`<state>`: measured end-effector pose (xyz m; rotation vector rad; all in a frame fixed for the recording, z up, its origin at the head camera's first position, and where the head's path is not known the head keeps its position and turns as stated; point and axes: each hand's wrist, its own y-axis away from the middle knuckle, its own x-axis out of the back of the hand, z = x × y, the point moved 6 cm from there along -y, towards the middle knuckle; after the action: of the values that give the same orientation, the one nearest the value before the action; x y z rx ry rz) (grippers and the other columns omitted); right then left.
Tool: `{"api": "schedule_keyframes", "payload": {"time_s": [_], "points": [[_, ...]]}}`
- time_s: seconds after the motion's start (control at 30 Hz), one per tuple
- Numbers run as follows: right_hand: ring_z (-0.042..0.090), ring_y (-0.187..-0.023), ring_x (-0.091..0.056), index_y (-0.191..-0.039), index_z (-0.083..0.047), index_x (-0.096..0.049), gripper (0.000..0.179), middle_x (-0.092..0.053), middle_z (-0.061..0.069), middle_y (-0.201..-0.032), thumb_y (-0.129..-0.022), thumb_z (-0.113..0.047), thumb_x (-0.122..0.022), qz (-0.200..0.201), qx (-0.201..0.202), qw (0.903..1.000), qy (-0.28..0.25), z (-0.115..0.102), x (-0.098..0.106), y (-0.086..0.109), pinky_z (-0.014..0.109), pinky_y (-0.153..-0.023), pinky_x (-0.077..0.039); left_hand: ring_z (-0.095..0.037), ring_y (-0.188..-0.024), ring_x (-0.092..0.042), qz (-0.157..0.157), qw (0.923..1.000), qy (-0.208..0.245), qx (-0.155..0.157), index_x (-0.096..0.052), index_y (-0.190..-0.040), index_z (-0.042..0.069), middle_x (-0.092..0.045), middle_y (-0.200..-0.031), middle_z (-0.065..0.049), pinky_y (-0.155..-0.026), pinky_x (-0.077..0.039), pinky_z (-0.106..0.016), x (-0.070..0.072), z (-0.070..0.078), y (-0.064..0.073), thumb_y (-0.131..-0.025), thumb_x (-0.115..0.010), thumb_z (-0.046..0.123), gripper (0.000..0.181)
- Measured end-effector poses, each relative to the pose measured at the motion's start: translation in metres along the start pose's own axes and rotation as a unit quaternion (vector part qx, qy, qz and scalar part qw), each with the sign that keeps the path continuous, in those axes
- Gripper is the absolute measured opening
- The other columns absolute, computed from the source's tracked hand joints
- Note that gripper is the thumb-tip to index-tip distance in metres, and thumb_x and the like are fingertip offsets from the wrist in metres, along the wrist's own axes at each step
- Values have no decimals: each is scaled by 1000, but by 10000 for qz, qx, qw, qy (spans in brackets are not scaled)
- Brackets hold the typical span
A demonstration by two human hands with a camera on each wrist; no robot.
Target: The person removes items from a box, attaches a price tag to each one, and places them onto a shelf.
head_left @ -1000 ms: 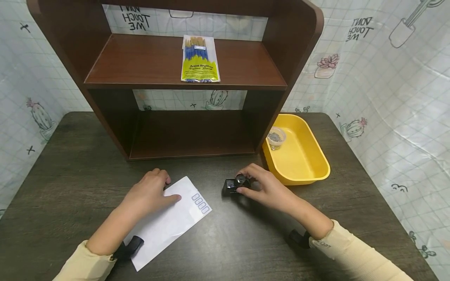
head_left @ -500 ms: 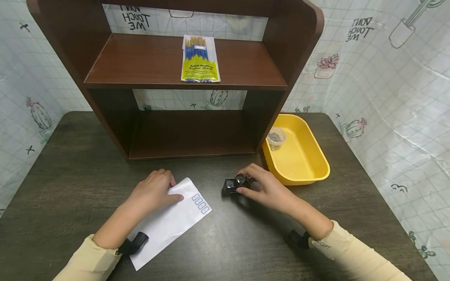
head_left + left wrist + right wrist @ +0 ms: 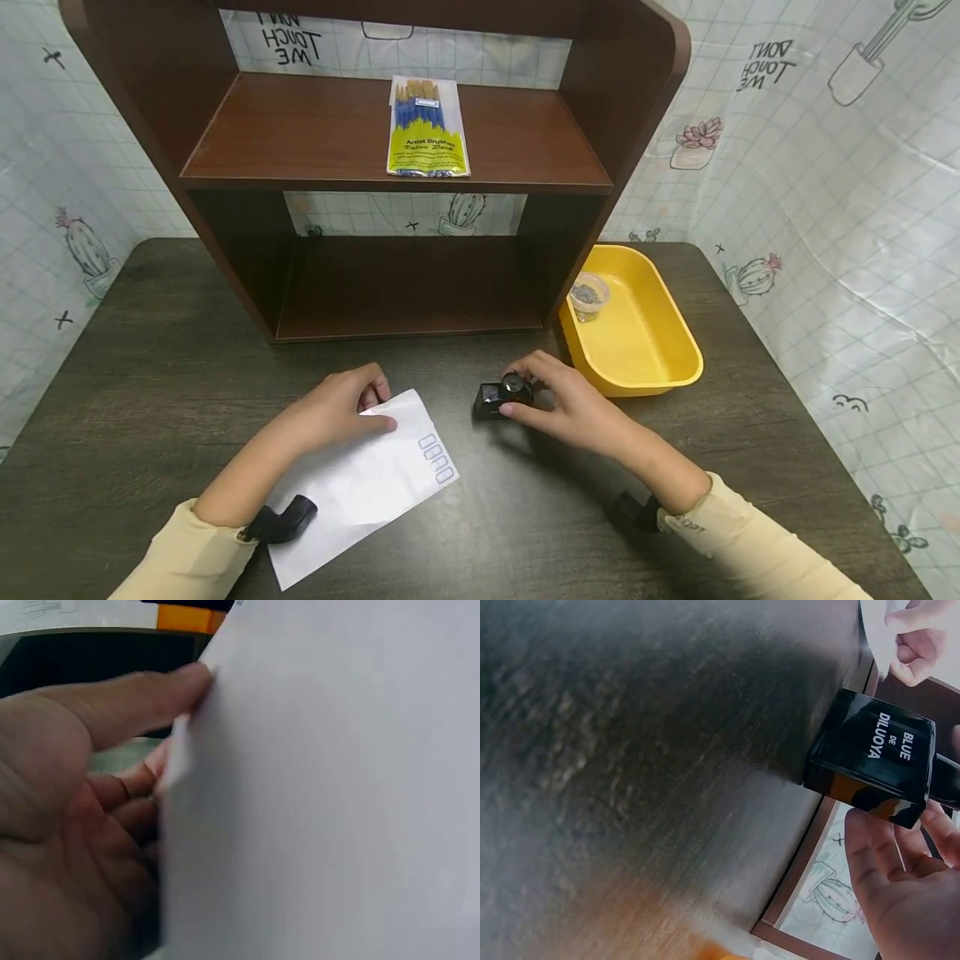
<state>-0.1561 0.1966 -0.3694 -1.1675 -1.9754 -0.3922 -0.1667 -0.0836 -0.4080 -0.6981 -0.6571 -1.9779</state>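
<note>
As the left hand (image 3: pixel 337 410) pinches the envelope (image 3: pixel 367 487) and the right hand (image 3: pixel 566 404) grips the bottle (image 3: pixel 881 754) between the counter (image 3: pixel 480 533) side edges, grasping seems done — release not yet.

Head camera: from above, forward and down over table (image 3: pixel 480 525) and shelf (image 3: pixel 315 137); left wrist camera: very near the paper (image 3: pixel 322 780), which fills most of its view; right wrist camera: low, turned sideways, close on the bottle (image 3: pixel 870 754), shared with the head view

Left hand (image 3: pixel 343 410) — pinching, right hand (image 3: pixel 558 398) — gripping, forearms (image 3: pixel 258 471) apart
</note>
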Motion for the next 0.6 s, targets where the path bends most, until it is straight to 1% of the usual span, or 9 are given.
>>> {"api": "schedule_keyframes", "payload": {"time_s": [0.03,0.1,0.17,0.23,0.3,0.37,0.43,0.5,0.6], "points": [[10,-102,-64,-122,-15,-68,33,-68,-5,-114,-93,-23,-81,10,-26,10000,-10,0,0,0,37,-97,-58,-13,-79,-52,-63,9997,194,-147,-64,-107,6,-59,-86,-1,-70,-43,-25,0,2,0,-89,-83,18,29],[12,-105,-65,-125,-13,-67,34,-69,-2,-117,-94,-23,-79,101,-57,9999,-35,-1,2,1,39,-97,-58,-13,-79,-53,-198,9974,566,-390,-67,-111,4,-60,-87,-1,-69,-44,-23,-1,6,1,-89,-83,17,30],[16,-108,-65,-127,-11,-66,35,-68,1,-121,-96,-20,-77,345,-24,9993,-139,-4,6,2,38,-97,-59,-12,-79,-55,-321,9938,928,-513,-69,-113,3,-62,-89,-2,-68,-47,-21,-2,10,2,-91,-81,18,29],[19,-109,-65,-127,-9,-65,34,-68,5,-123,-95,-13,-77,781,138,9966,-237,-9,13,2,35,-96,-59,-13,-80,-58,-457,9893,1257,-591,-72,-112,4,-65,-91,-2,-67,-50,-21,-2,15,3,-93,-79,19,25],[20,-106,-65,-124,-7,-66,32,-69,7,-122,-93,-6,-76,1294,361,9905,-310,-16,22,4,30,-92,-59,-14,-80,-61,-570,9841,1549,-650,-73,-109,6,-68,-93,-4,-67,-51,-23,-1,20,5,-95,-76,19,20],[16,-101,-64,-120,-6,-67,31,-69,6,-118,-91,0,-76,1747,566,9825,-296,-24,30,6,24,-85,-56,-15,-79,-63,-649,9785,1836,-684,-74,-108,6,-71,-95,-6,-67,-53,-24,-1,23,6,-98,-72,17,16],[11,-94,-62,-117,-6,-69,30,-71,5,-112,-89,3,-76,2020,724,9764,-241,-31,35,9,21,-78,-52,-15,-79,-62,-641,9744,2033,-717,-74,-108,5,-70,-96,-8,-68,-52,-25,1,26,8,-100,-70,16,14],[8,-92,-60,-115,-6,-69,29,-71,5,-109,-88,4,-77,2083,868,9739,-233,-39,37,11,19,-76,-50,-15,-79,-61,-592,9712,2203,-684,-74,-108,5,-69,-97,-8,-68,-52,-25,2,28,9,-101,-68,15,13],[10,-92,-61,-113,-4,-70,29,-72,7,-106,-86,6,-77,1898,1168,9746,-236,-51,35,13,17,-80,-52,-15,-80,-62,-515,9668,2416,-659,-74,-109,7,-68,-99,-9,-68,-52,-26,4,33,11,-102,-67,15,13]]}}
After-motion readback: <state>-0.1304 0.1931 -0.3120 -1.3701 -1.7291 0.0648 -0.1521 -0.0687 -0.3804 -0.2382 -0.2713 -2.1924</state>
